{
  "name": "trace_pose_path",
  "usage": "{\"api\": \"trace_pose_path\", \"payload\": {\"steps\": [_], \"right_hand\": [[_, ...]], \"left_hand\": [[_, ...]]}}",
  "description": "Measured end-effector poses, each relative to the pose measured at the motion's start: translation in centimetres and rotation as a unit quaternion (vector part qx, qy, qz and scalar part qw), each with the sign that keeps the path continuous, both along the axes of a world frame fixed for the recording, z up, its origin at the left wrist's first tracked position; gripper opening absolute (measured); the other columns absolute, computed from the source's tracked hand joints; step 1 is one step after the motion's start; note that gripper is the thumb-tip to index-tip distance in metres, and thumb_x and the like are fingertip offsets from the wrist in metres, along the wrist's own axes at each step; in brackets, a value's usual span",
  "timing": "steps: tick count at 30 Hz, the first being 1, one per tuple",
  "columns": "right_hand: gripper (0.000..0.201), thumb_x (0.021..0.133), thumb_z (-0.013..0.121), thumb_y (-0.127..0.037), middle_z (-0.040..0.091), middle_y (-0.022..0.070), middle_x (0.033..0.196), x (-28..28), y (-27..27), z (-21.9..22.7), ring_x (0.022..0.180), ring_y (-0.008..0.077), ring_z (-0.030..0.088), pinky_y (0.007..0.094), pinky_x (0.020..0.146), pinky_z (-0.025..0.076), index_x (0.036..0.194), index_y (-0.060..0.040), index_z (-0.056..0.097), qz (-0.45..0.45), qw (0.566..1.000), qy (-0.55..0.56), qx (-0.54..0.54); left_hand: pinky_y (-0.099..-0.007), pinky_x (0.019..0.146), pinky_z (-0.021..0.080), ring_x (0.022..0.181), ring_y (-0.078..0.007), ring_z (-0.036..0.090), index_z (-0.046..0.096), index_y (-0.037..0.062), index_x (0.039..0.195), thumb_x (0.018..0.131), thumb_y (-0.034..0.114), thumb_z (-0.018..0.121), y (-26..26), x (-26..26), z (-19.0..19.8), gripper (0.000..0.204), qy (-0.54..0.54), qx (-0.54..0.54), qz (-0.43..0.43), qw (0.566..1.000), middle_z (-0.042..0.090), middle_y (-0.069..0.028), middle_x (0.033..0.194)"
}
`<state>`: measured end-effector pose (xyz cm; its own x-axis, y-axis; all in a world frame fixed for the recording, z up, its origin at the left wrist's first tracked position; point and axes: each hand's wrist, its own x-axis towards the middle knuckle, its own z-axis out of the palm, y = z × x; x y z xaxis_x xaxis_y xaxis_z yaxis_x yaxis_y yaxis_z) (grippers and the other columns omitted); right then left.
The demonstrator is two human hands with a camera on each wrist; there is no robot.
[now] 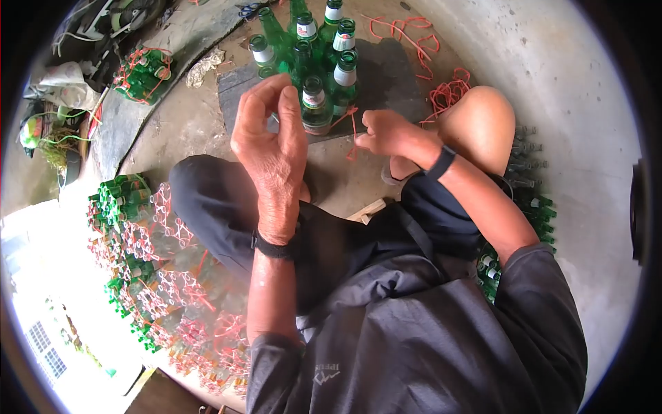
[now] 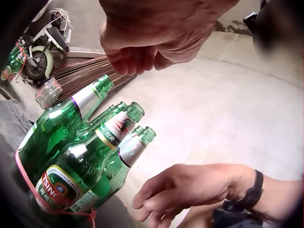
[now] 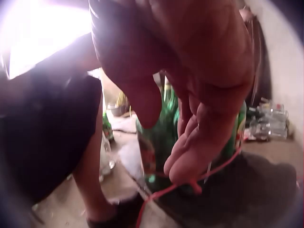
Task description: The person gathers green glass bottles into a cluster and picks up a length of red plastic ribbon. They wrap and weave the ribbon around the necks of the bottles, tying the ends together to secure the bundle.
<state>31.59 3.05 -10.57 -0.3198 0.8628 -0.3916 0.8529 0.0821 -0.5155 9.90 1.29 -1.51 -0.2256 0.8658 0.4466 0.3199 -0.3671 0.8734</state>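
Green bottles (image 1: 314,65) standing upright in a tight cluster at twelve o'clock of the head view, on a dark mat (image 1: 393,79), necks close so one red string (image 2: 28,183) can girdle the bases. Right hand (image 1: 386,132) low at three o'clock of the cluster, fingers curled and pinching the string's loose end (image 3: 190,183) (taut, from the look). Left hand (image 1: 270,138) raised at nine o'clock, fingers loosely bent, holding nothing visible. Red oval label (image 2: 56,186): apparently "BINGO", partly hidden. Tied bundles (image 1: 141,72) lying at ten o'clock.
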Motion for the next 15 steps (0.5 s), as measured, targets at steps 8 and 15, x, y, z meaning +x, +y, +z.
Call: {"api": "trace_pose_path", "payload": {"steps": [8,15], "right_hand": [[0.026,0.087,0.071,-0.024,0.068,0.0106,0.080,-1.1,-1.2,-8.7,0.072,0.0200,0.065,0.0357,0.063,0.051,0.086,0.0013,0.065,-0.117,0.958,0.238,-0.109],[0.022,0.091,0.062,-0.021,0.060,0.0035,0.073,-1.3,-1.6,-3.1,0.064,0.0149,0.060,0.0304,0.056,0.049,0.081,-0.0008,0.064,-0.325,0.858,0.328,-0.228]], "left_hand": [[-0.0250,0.082,0.052,0.090,-0.0076,0.062,0.070,-0.0009,0.106,0.100,0.008,0.067,-3.2,1.7,-2.1,0.011,-0.118,-0.116,-0.038,0.985,0.071,-0.0043,0.098],[-0.0288,0.076,0.054,0.078,-0.0128,0.066,0.070,-0.0007,0.104,0.095,0.004,0.068,-4.7,2.9,-5.0,0.010,-0.066,-0.145,-0.074,0.984,0.071,-0.0079,0.091]]}}
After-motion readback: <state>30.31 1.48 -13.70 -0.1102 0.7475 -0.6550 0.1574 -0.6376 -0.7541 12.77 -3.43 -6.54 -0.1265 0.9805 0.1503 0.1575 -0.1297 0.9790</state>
